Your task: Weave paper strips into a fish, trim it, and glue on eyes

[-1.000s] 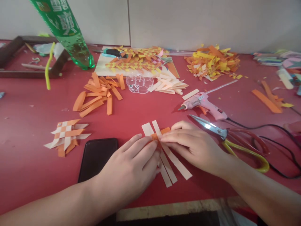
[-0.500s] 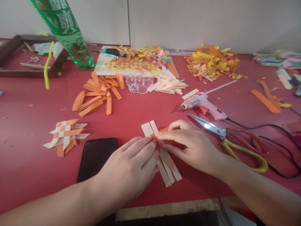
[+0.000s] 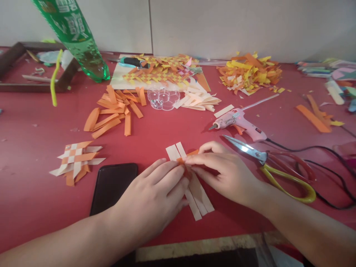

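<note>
Pinched by the right hand (image 3: pixel 233 172) and pressed under the left hand (image 3: pixel 155 191), the strips (image 3: pixel 200 193) right of the phone (image 3: pixel 115 185) seem light, creasable, best held where crossed.

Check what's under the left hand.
Cream strips and part of an orange strip emerge beside the left hand. Its fingers cover part of their crossing; the wrist hides the near end of the black phone.
</note>
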`<action>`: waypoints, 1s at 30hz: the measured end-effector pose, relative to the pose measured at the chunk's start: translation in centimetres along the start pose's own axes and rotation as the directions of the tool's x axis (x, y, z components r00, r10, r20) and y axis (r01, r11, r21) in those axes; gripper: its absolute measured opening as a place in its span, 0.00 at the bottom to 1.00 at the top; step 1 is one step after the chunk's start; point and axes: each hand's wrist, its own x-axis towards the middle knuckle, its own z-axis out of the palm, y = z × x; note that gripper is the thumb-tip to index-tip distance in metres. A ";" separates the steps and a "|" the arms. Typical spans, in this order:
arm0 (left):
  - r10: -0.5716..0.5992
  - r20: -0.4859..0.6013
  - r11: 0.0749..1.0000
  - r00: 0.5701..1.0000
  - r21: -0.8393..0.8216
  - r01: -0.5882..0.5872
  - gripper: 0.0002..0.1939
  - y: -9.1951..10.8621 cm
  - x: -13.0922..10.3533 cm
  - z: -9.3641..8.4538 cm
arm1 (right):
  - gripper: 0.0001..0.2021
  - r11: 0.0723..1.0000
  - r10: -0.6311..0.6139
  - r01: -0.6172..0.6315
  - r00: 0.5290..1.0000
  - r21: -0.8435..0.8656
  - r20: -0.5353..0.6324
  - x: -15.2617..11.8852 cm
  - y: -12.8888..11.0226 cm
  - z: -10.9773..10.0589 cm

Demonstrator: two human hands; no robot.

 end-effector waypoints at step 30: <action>-0.004 0.004 1.000 1.000 0.015 0.004 0.17 0.0 -0.1 0.1 | 0.16 1.000 0.015 -0.016 1.000 0.021 0.021 -0.2 0.3 0.3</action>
